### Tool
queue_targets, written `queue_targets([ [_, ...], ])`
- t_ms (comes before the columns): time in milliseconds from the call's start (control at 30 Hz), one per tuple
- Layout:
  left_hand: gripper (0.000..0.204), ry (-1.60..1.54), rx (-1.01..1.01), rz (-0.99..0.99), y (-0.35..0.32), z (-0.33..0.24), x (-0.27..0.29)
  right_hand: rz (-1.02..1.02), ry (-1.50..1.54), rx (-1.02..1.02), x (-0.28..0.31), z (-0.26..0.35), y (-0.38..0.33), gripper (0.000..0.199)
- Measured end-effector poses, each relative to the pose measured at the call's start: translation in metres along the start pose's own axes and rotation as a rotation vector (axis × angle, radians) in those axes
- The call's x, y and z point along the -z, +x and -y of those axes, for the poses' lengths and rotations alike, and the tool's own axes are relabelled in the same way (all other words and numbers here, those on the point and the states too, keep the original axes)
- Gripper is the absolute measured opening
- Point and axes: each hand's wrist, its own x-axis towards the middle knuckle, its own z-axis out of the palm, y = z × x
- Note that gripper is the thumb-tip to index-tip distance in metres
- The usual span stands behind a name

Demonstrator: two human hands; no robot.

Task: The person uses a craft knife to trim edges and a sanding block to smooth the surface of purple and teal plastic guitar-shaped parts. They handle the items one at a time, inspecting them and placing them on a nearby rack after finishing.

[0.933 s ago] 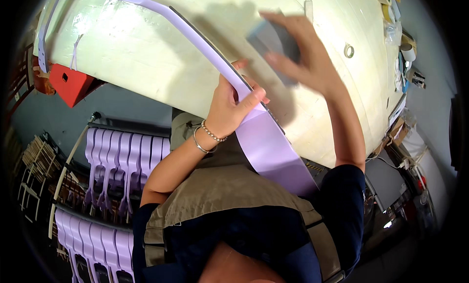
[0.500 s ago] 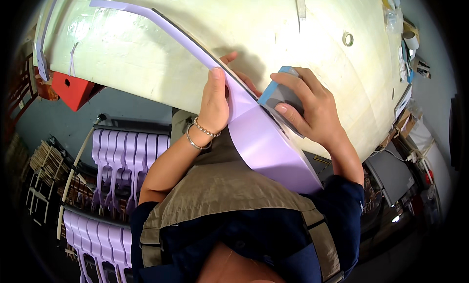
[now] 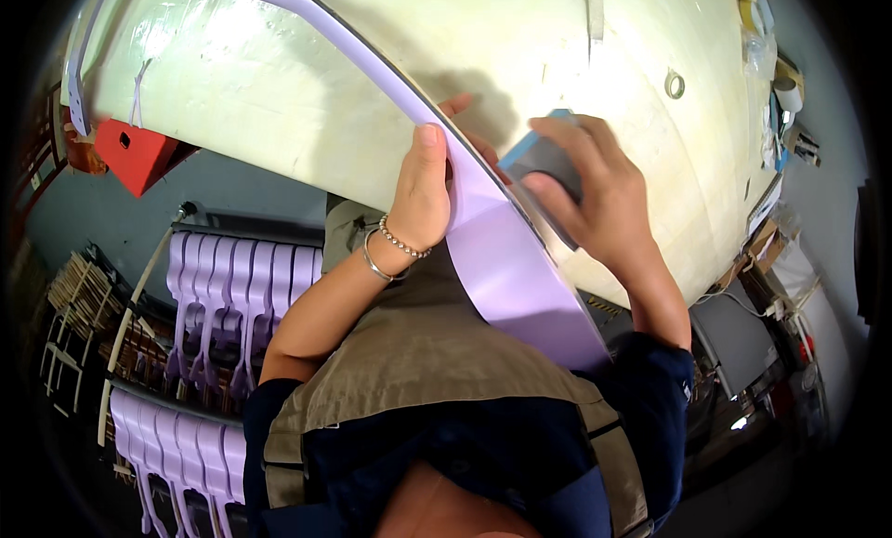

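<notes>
A lavender curved panel (image 3: pixel 492 241), with a long narrow arm and a broad lower end, lies slantwise across my lap and over the table edge. My left hand (image 3: pixel 427 180) grips its narrow middle, thumb on the near face and fingers behind the far edge. In my right hand (image 3: pixel 604 190) is a grey sanding block (image 3: pixel 548 162) with a blue side, held at the panel's right edge. The hand is blurred; whether the block touches that edge I cannot tell. A dark strip runs along the arm's upper edge.
The pale table (image 3: pixel 279 120) carries a tape roll (image 3: pixel 675 84) and a flat blade-like tool (image 3: pixel 595 13). A red box (image 3: pixel 135 157) stands at its left edge. Several similar lavender pieces (image 3: pixel 242 278) hang on a rack at lower left. Clutter (image 3: pixel 776 231) lines the right side.
My right hand and the block have shifted up and outward from the panel's waist. My left hand keeps its grip, and the whole view has moved a little.
</notes>
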Motion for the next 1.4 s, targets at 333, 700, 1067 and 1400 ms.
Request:
queue_targets([
  [333, 0.078, 0.093, 0.023, -0.016, 0.0, -0.002, -0.002, 0.052, 0.01, 0.044, 0.007, 0.002, -0.009, 0.041],
  [700, 0.078, 0.131, -0.009, -0.003, -0.001, -0.001, 0.001, 0.005, 0.01, -0.008, 0.002, 0.0, -0.008, 0.041],
  [1067, 0.078, 0.07, 0.005, -0.011, 0.0, 0.003, 0.001, 0.049, -0.049, 0.067, 0.005, 0.005, -0.007, 0.041],
  [1400, 0.067, 0.094, -0.031, -0.055, 0.0, 0.006, 0.002, 0.006, -0.077, 0.088, 0.0, 0.012, 0.005, 0.04],
])
